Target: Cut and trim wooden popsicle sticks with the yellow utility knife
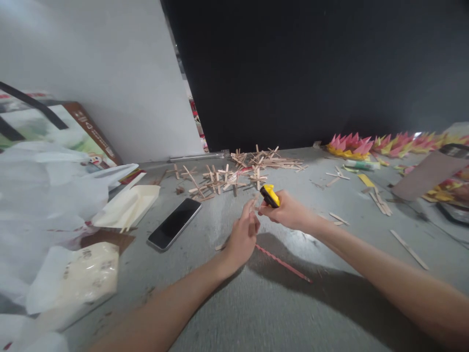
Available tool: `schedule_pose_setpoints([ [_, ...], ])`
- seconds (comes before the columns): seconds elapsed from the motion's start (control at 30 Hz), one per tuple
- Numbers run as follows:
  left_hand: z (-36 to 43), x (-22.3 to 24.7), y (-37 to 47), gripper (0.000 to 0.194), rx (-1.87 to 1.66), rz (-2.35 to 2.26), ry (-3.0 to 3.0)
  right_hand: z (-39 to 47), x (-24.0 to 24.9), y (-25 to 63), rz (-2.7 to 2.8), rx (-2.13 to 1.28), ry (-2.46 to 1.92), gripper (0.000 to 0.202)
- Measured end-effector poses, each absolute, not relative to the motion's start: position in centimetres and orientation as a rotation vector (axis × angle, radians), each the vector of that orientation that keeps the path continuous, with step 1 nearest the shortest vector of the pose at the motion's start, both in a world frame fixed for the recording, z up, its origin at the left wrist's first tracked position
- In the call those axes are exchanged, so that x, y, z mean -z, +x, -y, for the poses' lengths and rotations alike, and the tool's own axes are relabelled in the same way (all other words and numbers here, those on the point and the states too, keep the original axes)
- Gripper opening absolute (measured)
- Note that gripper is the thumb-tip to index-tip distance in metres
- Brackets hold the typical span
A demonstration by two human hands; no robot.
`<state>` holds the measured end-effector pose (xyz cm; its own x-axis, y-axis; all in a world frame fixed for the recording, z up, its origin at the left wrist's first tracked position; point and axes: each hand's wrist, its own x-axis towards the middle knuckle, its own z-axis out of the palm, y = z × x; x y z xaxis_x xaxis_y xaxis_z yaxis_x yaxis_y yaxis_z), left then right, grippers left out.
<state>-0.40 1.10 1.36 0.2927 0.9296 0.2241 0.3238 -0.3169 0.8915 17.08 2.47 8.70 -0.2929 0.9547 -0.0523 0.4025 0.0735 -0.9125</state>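
Note:
Near the middle of the grey table, my right hand is closed round a yellow-and-black hand tool that points up and left; its exact kind is unclear. Just left of it is my left hand, fingers bent and pinched together near the tool. Whatever lies between those fingertips is small, pale and blurred. Beneath the hands a thin twisted pink strip lies on the table. Beyond them is a pile of wooden craft sticks, many joined in crosses.
To the left lie a black phone, a cream tray, a packet of tissues and white plastic bags. Pink-and-yellow folded paper pieces line the back right. Loose sticks and a glue stick are at right.

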Motion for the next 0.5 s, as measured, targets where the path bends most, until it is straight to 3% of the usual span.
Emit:
schedule_pose_setpoints([
  [0.5,-1.4,-0.9,-0.6,0.047,-1.059,-1.139,1.792,-2.5,-7.4,16.4,1.689,-1.163,-1.363,0.024],
])
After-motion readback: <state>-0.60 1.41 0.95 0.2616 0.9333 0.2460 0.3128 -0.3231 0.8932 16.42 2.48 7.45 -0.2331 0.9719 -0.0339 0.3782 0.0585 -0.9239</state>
